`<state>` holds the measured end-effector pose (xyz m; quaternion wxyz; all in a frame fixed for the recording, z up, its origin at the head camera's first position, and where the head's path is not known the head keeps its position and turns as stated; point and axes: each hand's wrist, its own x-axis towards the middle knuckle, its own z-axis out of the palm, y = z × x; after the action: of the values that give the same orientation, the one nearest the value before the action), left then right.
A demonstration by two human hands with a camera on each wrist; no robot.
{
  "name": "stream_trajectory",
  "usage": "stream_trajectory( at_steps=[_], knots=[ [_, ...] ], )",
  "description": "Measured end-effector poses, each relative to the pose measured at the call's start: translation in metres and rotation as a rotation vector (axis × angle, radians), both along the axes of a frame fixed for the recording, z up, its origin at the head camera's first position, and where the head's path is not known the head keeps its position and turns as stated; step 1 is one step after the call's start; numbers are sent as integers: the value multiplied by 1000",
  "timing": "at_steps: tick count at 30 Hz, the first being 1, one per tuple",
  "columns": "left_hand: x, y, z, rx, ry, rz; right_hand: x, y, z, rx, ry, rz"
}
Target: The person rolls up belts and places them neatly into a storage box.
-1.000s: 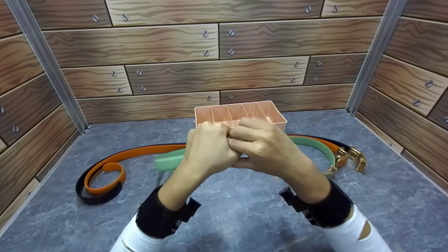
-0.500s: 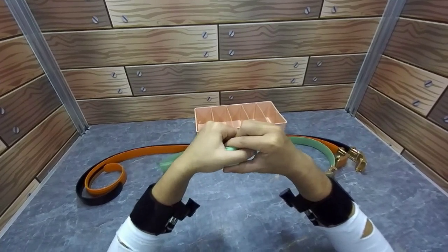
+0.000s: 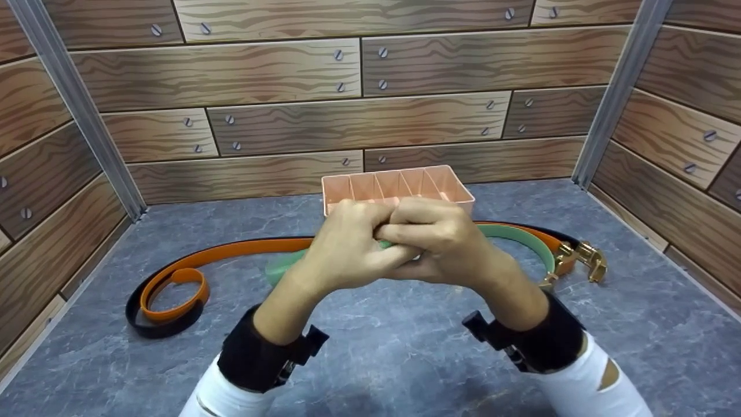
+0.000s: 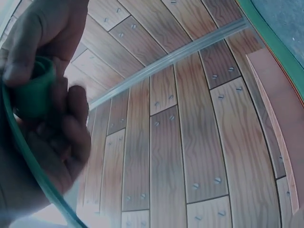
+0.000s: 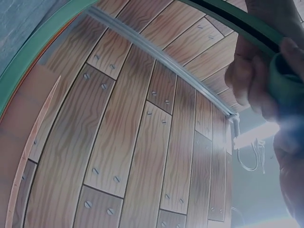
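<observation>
Both hands meet in the middle of the head view, raised in front of the pink box. A green belt (image 3: 518, 233) runs from its gold buckle end at the right up to them, and a green loop of it shows left of the hands. Its end is coiled into a small tight roll, seen in the left wrist view as a green roll (image 4: 34, 95). My left hand (image 3: 350, 246) grips this roll with curled fingers and thumb. From the other side my right hand (image 3: 437, 240) pinches the same roll. Most of the roll is hidden by the fingers in the head view.
A pink divided box (image 3: 399, 184) stands behind the hands. An orange strap with a black side (image 3: 255, 247) lies across the grey table (image 3: 370, 347), loosely coiled at the left end. Gold buckles (image 3: 590, 260) lie at the right. Wood-patterned walls (image 3: 359, 121) enclose the back and sides.
The left hand has turned its thumb side toward the camera and over to the right hand, exposing a bit of the green roll. The green loop at the left has drawn in toward the hands.
</observation>
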<state>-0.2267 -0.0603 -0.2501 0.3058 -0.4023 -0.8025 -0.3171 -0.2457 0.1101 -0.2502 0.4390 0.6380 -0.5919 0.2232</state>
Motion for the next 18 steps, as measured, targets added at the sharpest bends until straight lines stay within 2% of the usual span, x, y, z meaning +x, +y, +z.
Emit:
stream_trajectory(
  at_steps=[3, 6, 8, 14, 16, 18],
  knots=[
    [-3, 0, -1, 34, -42, -123, -1, 2, 1, -22, -43, 49],
    [-6, 1, -3, 84, -86, -164, 0, 4, 3, -20, -83, 66],
    [-7, 3, -3, 108, -99, -142, 1, 6, 4, 6, -87, 41],
    [-4, 7, -6, 68, 38, 98, 5, 6, 2, 100, -51, -78],
    [-4, 7, -7, 32, 79, 115, 6, 4, 2, 104, -18, -92],
    [-4, 5, -7, 5, 87, 71, 7, 4, 1, 95, 8, -82]
  ],
)
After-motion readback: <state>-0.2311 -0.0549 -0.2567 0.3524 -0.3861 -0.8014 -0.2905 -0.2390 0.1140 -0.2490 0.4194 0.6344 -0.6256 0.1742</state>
